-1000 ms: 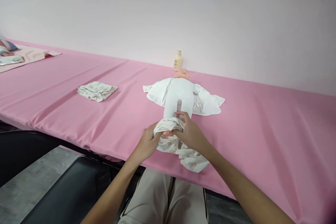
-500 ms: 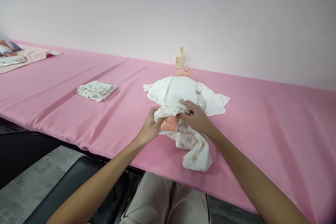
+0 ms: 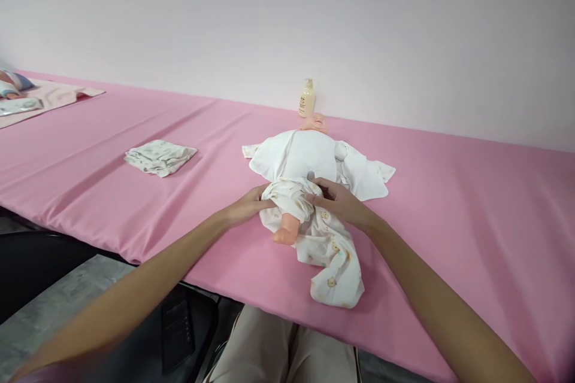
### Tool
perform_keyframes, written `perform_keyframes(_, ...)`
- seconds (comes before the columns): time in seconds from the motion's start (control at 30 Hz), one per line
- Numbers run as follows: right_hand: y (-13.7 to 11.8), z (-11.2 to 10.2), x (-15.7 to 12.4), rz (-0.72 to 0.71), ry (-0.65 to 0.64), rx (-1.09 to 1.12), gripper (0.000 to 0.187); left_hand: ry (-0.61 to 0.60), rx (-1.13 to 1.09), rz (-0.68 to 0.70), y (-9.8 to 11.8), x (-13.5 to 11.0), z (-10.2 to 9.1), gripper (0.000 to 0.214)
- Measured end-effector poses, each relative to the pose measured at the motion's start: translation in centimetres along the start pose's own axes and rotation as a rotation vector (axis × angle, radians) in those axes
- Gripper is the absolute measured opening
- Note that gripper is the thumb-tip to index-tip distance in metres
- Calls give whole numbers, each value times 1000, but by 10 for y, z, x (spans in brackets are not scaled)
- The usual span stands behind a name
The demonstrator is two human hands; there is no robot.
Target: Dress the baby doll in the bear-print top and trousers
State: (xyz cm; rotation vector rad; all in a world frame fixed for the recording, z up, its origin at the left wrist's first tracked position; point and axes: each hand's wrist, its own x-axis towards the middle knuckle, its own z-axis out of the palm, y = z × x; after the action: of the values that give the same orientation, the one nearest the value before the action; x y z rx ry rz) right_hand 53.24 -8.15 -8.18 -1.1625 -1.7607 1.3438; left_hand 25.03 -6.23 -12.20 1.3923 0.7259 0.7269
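Observation:
A baby doll (image 3: 315, 124) lies on its back with its head toward the wall, a white baby shirt (image 3: 309, 152) spread open over its upper body and arms. Patterned baby trousers (image 3: 335, 251) with small bears are bunched around its lower body. One bare foot (image 3: 287, 232) sticks out of a trouser leg; the other leg of the trousers lies flat toward the table edge. My left hand (image 3: 251, 204) grips the bunched cloth on the left side, fingers partly hidden under it. On the right, my right hand (image 3: 339, 198) pinches the trousers near the waist.
A pump bottle (image 3: 306, 99) stands against the white wall (image 3: 404, 42) behind the doll. Folded patterned cloth (image 3: 160, 157) lies to the left on the pink table cover (image 3: 215, 149). At far left is a pale mat (image 3: 67, 93) with another doll partly in view. A dark chair (image 3: 148, 335) stands below the table edge.
The trouser leg has been drawn up the doll's leg, so more of the foot and lower leg shows. My left hand has moved slightly left, and the cloth sits higher.

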Motion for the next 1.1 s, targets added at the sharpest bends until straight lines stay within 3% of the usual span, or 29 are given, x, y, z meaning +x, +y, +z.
perform_keyframes(0.1, 3, 0, -6, 21, 4, 129, 40, -214, -49, -10, 2, 2, -19, 69)
perform_keyframes(0.17, 5, 1, -9, 19, -15, 253, 37, -249, -124, -13, 3, 8, -24, 67)
perform_keyframes(0.33, 11, 2, -11, 29, -14, 402, 34, -89, -275, -108, 2, 34, -16, 52)
perform_keyframes(0.43, 17, 4, -11, 15, 20, 446, 33, -67, -288, -104, 6, 44, -11, 46)
perform_keyframes(0.67, 23, 7, -9, -24, 45, 451, 33, 50, -262, -27, 6, 41, -8, 38)
perform_keyframes(0.8, 27, 7, -8, -27, 49, 476, 36, 101, -299, -83, 0, 42, -7, 51)
perform_keyframes(1.0, 35, 8, -7, -10, 88, 426, 36, -24, -262, -96, 0, 46, -11, 40)
perform_keyframes(1.1, 38, 7, -7, -2, 100, 388, 40, -17, -288, -76, -3, 47, -13, 34)
